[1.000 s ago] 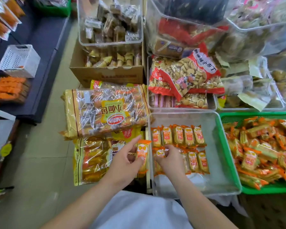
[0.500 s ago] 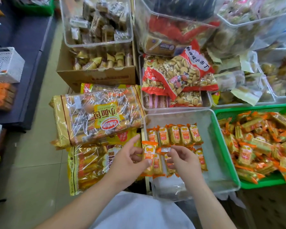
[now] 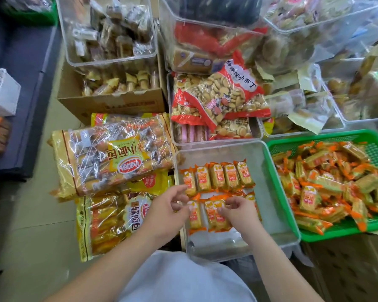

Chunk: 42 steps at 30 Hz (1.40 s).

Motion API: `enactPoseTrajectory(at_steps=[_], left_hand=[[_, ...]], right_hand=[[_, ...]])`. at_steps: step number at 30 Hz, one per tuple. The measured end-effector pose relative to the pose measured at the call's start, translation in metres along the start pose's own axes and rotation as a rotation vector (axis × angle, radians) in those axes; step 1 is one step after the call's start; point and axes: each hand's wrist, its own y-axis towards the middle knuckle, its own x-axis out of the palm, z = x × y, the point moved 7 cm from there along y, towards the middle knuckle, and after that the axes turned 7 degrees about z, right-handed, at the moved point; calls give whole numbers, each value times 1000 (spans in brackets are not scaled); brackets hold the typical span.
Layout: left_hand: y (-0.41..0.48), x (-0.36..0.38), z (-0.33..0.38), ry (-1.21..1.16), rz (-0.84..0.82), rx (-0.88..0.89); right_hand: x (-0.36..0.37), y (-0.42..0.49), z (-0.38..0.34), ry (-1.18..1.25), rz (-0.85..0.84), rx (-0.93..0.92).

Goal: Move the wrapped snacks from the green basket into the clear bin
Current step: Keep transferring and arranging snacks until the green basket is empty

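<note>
While squaring packets inside the clear bin [image 3: 275, 203], stands at the placing step of one round; well short of finished, judging by stock left in the basket.

Item 1, left hand [image 3: 168, 205]: fingers [image 3: 179, 190] narrow and curled, thumb against the left edge of the end packet [image 3: 194, 216]; pinch or mere touch, cannot tell.

Item 2, right hand [image 3: 240, 214]: fingers [image 3: 228, 201] drawn narrow over the crimped tops of the front row [image 3: 213, 219], seemingly pinching a wrapper there.

Item 3, back row [image 3: 218, 176]: five packets, flat, side by side, just beyond both sets of fingers.

Item 4, wrapped snacks [image 3: 327, 184]: loose heap in the green basket [image 3: 271, 171], well to the right of the right fingers; basket hard beside the bin.

Item 5, bare bin floor: directly right of the right fingers.

Next move, by judgement: release of the front row, reach of the right hand over the bin wall to the heap, lift of a few packets, return to the bare floor right of the fingers. Calls for label side up and long edges touching, in line with both rows.

Change against half a second earlier: end packet, then upright between the left fingers, now flat at the left end of the front row; right fingers, then looser above the row, now gathered on it; back row and heap as before.
</note>
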Motion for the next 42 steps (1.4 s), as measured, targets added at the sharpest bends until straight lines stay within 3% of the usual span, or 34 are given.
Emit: enactPoseTrajectory(at_steps=[6, 21, 29, 36, 42], left_hand=[[-11, 3, 1, 5, 18, 6], [-6, 12, 4, 61, 39, 42], [-3, 49, 8, 114, 2, 47], [7, 129, 36, 83, -40, 88], [28, 218, 82, 157, -124, 129]], right_hand=[[23, 13, -3, -240, -2, -80], [20, -10, -18, -454, 24, -265], [-49, -22, -29, -572, 7, -360], [-117, -9, -45, -646, -39, -488], [-221, 34, -26, -679, 18, -463]])
